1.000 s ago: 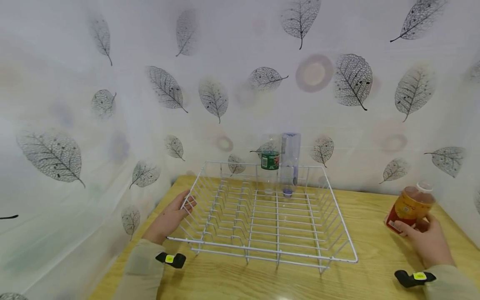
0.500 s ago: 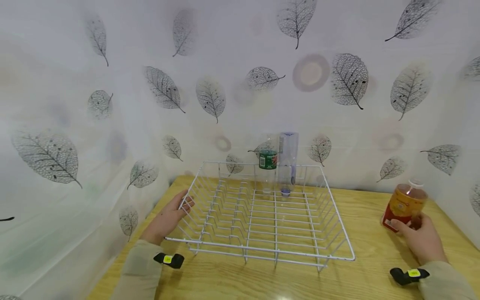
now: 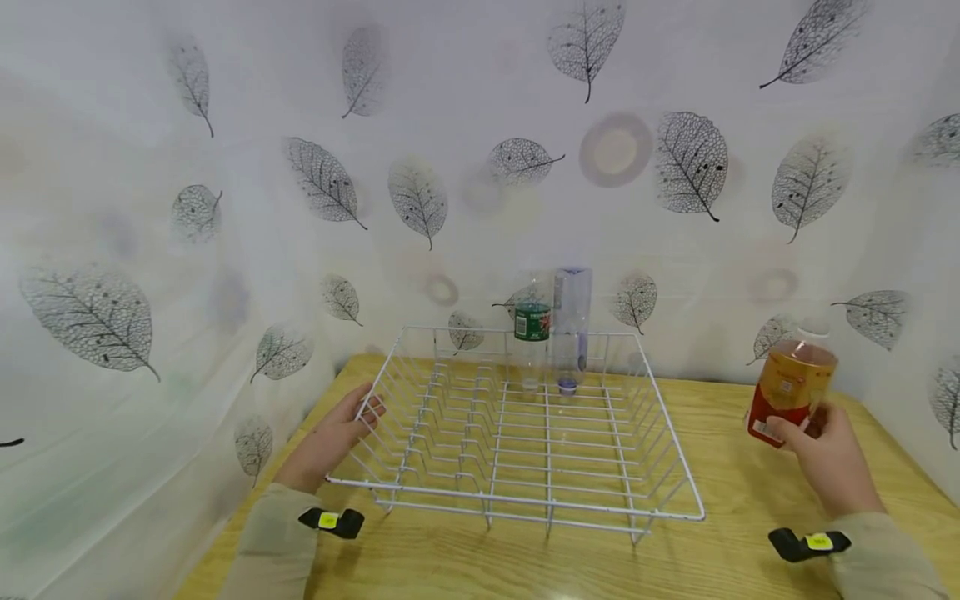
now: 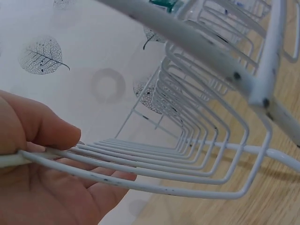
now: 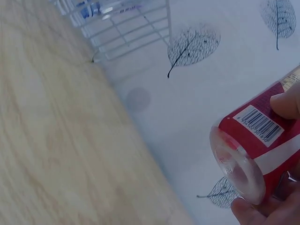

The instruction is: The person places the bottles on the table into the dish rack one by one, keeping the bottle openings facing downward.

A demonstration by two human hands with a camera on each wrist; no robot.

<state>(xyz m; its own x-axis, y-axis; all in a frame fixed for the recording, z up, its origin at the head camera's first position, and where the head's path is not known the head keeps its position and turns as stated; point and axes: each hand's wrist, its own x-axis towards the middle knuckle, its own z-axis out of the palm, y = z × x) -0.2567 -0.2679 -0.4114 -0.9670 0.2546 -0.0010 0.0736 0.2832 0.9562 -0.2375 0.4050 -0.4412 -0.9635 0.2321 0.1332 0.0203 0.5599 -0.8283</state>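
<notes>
A white wire dish rack (image 3: 547,504) stands on the wooden table. My left hand (image 3: 341,429) grips its left side; in the left wrist view the thumb (image 4: 58,133) lies over the wires and the fingers pass beneath them. Off to the right, my right hand (image 3: 828,454) holds a plastic bottle (image 3: 793,383) with an orange and red label and a white cap, slightly tilted above the table. Its clear base and barcode (image 5: 258,124) show in the right wrist view. Upside down at the back of the rack are a green-labelled clear bottle (image 3: 532,323) and a purple-tinted clear bottle (image 3: 573,308).
A pale curtain (image 3: 465,83) with printed leaves hangs behind and to the left of the table (image 3: 720,450). Low wire dividers (image 3: 465,433) run along the left half of the rack. Its right side wall (image 3: 670,425) rises between the upturned bottles and my right hand.
My right hand has lifted the orange and red bottle up and moved it left, toward the rack. The left hand keeps its hold on the rack; the view shifts slightly.
</notes>
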